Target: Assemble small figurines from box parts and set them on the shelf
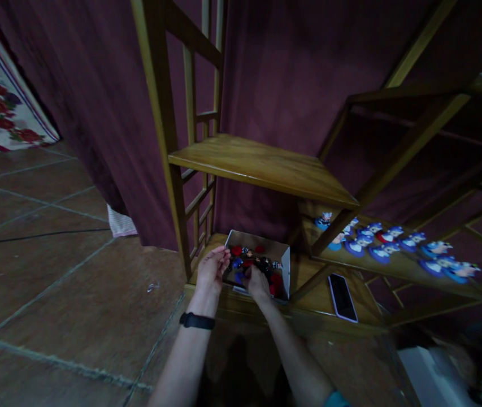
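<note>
A shallow white-edged cardboard box (286,271) stands on the bottom shelf. Several small figurines (261,261) lie jumbled in it, dark, red and blue. My left hand (212,268), with a black band on the wrist, is at the box's left edge. Its fingers are curled together, and anything between them is too small to make out. My right hand (258,284) reaches over the front rim into the box. Its fingers are bent down among the figurines, close to a blue piece (239,276); the fingertips are partly hidden, so what they grip does not show clearly.
A wooden shelf board (261,167) juts out above the box. To the right, several figurines on round bases (387,251) stand on a raised shelf. A phone (343,297) lies on the bottom shelf. Dark red curtain (266,85) hangs behind; a cable (41,235) crosses the floor.
</note>
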The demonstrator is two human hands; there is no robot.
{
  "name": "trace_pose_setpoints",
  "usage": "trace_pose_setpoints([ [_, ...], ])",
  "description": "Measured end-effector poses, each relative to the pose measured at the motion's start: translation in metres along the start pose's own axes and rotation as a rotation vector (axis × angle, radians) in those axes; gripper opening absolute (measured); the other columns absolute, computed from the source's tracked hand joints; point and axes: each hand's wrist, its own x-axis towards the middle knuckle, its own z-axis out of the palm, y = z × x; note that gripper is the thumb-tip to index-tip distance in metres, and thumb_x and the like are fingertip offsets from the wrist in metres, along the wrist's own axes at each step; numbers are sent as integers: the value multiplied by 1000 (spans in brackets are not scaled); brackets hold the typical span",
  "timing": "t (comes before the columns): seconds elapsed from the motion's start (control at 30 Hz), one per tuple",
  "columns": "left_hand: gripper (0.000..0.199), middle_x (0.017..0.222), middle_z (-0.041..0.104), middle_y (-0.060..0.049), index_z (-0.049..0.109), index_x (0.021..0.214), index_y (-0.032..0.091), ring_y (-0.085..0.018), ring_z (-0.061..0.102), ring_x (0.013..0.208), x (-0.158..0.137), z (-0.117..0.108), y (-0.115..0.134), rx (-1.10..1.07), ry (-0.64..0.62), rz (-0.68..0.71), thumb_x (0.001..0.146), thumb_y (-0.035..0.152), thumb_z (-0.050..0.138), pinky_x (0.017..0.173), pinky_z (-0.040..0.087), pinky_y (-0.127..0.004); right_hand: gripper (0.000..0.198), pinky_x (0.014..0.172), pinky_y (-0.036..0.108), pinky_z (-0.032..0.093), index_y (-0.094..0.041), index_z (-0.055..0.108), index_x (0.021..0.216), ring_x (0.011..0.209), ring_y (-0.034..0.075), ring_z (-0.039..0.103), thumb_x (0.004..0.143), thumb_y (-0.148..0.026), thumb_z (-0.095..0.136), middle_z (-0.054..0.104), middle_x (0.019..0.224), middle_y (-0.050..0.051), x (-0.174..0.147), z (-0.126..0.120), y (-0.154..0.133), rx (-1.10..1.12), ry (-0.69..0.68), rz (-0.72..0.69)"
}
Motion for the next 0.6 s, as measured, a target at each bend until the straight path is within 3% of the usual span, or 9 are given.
trace_pose_setpoints([
  [0.1,16,68,66,-4,64,79,12,-9,60,59,-3,2,-4,97,-5,41,64,6,61,55,45,-18,12,68,28,45,-21,56,74,75,18,62,65,-26,61,66,76,0,-3,-15,3,425,53,7],
  [0.2,18,67,66,-4,66,79,11,-9,59,57,-8,6,-12,208,-42,27,61,10,64,54,43,-19,22,59,27,47,-20,53,72,66,16,60,59,-34,65,63,73,-2,-10,-34,-3,909,-5,6],
  [0.27,21,67,66,-5,66,81,11,-11,59,57,-12,9,-21,258,-91,-27,60,13,66,54,44,-20,29,57,27,47,-20,53,71,63,14,59,55,-37,70,62,73,-3,-16,-44,-10,1084,-43,-17],
  [0.37,22,69,67,-6,66,81,11,-13,60,58,-17,14,-32,231,-177,-96,58,13,68,55,47,-24,31,57,27,49,-19,55,72,62,14,59,54,-37,73,63,73,-2,-21,-52,-20,1164,-89,-68],
  [0.47,21,69,66,-5,66,78,11,-12,60,57,-16,14,-31,144,-173,-83,57,7,69,55,49,-23,27,57,28,50,-19,58,77,61,13,59,62,-40,67,63,71,-1,-13,-52,-21,1133,-135,-118],
  [0.6,15,67,65,-4,63,75,11,-9,60,56,-5,6,-15,11,-37,-25,64,0,62,55,50,-19,23,57,25,50,-19,60,82,65,13,59,73,-39,54,65,77,1,19,-43,-11,860,32,-182],
])
